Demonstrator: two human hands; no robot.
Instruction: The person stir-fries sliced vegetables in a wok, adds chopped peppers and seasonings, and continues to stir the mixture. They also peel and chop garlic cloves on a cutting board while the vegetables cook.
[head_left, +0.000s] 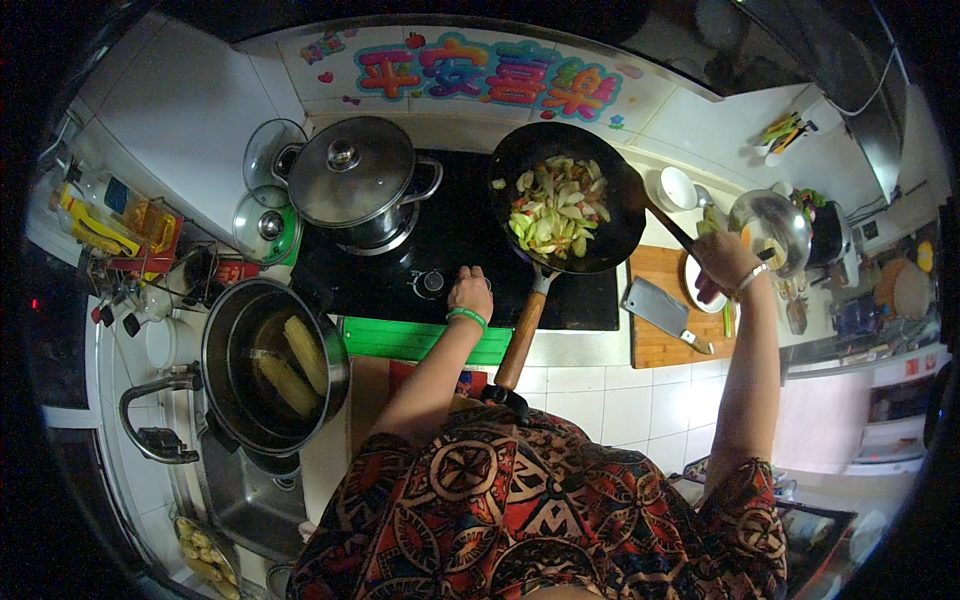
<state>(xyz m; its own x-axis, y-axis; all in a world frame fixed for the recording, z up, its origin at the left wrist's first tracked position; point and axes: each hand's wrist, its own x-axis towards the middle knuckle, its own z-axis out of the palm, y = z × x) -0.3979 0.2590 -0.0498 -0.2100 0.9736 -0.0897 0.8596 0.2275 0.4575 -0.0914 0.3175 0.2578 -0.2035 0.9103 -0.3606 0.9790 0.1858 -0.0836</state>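
A black wok (517, 232) sits on the right side of the black glass cooktop (360, 292), its wooden handle (523, 337) pointing towards me. Sliced pale-green vegetables (559, 202) with red and orange bits lie in it. My right hand (724, 259) grips the dark handle of a spatula (673, 227), whose blade end reaches the wok's right wall. At the cooktop's front, my left hand (471, 292) has its fingers over the right control knob, mostly hiding it. The left control knob (430, 283) shows uncovered.
A lidded steel pot (352, 187) stands on the left burner. A cleaver (660, 307) lies on the wooden cutting board (649, 349), near a white plate (701, 289). Over the sink (247, 495), a large pot (214, 360) holds corn cobs (289, 382) beside the faucet (135, 420).
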